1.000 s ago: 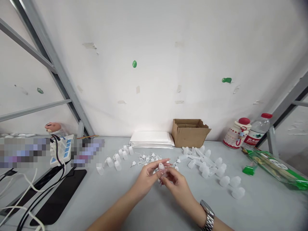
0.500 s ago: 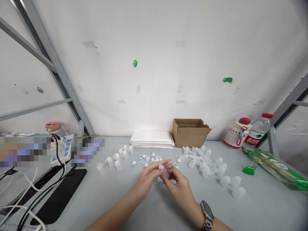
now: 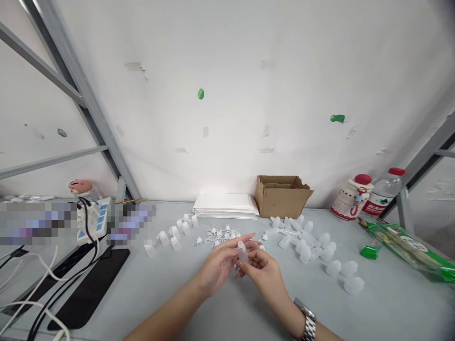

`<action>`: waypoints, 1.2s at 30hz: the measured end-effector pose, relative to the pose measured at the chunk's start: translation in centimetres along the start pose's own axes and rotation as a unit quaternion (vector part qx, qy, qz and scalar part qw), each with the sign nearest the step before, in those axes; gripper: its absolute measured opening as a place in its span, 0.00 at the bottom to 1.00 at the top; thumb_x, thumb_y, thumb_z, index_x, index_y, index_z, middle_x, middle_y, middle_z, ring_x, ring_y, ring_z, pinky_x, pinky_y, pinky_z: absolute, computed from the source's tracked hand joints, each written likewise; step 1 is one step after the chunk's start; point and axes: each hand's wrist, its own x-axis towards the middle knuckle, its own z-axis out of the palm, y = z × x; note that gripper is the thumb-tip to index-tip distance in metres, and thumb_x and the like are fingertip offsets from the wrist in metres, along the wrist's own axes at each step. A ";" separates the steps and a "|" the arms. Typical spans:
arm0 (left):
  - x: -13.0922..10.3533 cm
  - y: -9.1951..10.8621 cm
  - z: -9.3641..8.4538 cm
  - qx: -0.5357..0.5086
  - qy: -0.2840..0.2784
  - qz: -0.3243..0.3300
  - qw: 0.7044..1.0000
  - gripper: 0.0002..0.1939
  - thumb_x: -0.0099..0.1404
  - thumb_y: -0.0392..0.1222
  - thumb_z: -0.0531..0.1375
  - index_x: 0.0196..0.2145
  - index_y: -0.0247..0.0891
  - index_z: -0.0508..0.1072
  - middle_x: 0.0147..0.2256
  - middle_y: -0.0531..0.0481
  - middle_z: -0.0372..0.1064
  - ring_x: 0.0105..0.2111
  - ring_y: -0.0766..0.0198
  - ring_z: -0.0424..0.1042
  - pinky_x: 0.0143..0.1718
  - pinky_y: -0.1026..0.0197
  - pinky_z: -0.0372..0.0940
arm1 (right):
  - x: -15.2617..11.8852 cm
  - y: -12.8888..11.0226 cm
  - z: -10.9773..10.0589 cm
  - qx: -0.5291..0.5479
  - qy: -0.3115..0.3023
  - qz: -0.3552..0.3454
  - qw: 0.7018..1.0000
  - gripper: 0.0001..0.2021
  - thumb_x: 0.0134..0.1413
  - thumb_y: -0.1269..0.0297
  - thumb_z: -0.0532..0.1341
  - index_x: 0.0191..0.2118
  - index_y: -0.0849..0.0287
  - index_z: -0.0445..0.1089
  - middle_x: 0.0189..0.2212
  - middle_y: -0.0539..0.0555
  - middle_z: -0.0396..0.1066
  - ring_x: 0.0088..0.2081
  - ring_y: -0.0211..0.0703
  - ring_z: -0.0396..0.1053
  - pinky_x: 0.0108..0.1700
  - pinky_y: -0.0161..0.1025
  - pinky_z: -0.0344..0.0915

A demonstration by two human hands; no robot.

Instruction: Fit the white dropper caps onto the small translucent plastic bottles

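Note:
Between my two hands stands a small translucent plastic bottle, tilted a little, its narrow end up. My right hand pinches it between thumb and fingers. Around its left side, my left hand has its thumb and fingertips against the bottle, with the index finger stretched out behind. Just beyond the hands lies a loose heap of small white caps with thin loops. To the left, several small white bottles with caps stand in rows. On the right, several translucent bottles lie scattered.
A cardboard box and a stack of white envelopes stand against the wall. At right are a decorated flask, a water bottle and a green packet. A black phone-like slab, cables and a power strip occupy the left.
The small bottle has turned more upright in my fingers. My right wrist has rotated, so the watch face is turned away. The view has shifted slightly.

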 end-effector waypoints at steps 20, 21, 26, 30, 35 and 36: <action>0.5 0.1 -0.3 0.008 -0.005 0.027 1.000 0.25 0.56 0.35 0.52 0.53 0.40 0.62 0.51 0.43 0.62 0.44 0.56 0.63 0.37 0.58 0.60 | 0.7 -2.2 -1.4 0.103 -0.097 0.047 0.989 0.14 0.37 0.58 0.69 0.22 0.63 0.67 0.19 0.50 0.70 0.18 0.35 0.66 0.26 0.34 0.63; 0.5 0.1 -0.3 0.025 0.023 0.043 0.998 0.23 0.57 0.36 0.53 0.52 0.40 0.65 0.50 0.43 0.62 0.46 0.55 0.62 0.41 0.57 0.59 | 0.7 -2.3 -1.5 0.089 -0.090 0.041 0.991 0.14 0.37 0.58 0.69 0.22 0.62 0.67 0.19 0.50 0.70 0.19 0.35 0.66 0.26 0.34 0.63; 0.6 0.3 -0.4 0.089 0.123 0.110 0.982 0.14 0.58 0.45 0.56 0.40 0.37 0.73 0.47 0.44 0.66 0.51 0.53 0.59 0.51 0.55 0.51 | 0.7 -2.0 -1.2 0.025 -0.071 0.020 0.997 0.15 0.35 0.56 0.69 0.23 0.61 0.66 0.17 0.48 0.69 0.19 0.36 0.66 0.26 0.34 0.63; 0.4 0.4 -0.3 0.095 0.077 0.062 0.991 0.16 0.58 0.43 0.57 0.43 0.36 0.72 0.47 0.42 0.66 0.47 0.51 0.62 0.42 0.56 0.58 | 0.5 -1.2 -0.9 -0.029 -0.053 -0.005 0.998 0.15 0.38 0.55 0.67 0.23 0.60 0.65 0.17 0.48 0.67 0.20 0.37 0.65 0.26 0.34 0.61; 0.4 0.1 -0.3 0.087 0.080 0.044 0.992 0.16 0.58 0.40 0.57 0.44 0.36 0.72 0.45 0.42 0.68 0.47 0.53 0.62 0.43 0.58 0.57 | 0.3 -0.2 -1.1 -0.121 -0.001 -0.056 0.991 0.12 0.44 0.55 0.64 0.25 0.59 0.65 0.18 0.48 0.67 0.23 0.39 0.64 0.28 0.35 0.60; 0.4 0.1 -0.2 0.088 0.083 0.043 0.992 0.16 0.57 0.40 0.57 0.44 0.36 0.72 0.45 0.42 0.68 0.47 0.53 0.62 0.45 0.58 0.56 | 0.2 -0.1 -1.1 -0.142 0.010 -0.074 0.987 0.12 0.45 0.55 0.63 0.25 0.59 0.65 0.19 0.48 0.66 0.23 0.39 0.64 0.28 0.35 0.59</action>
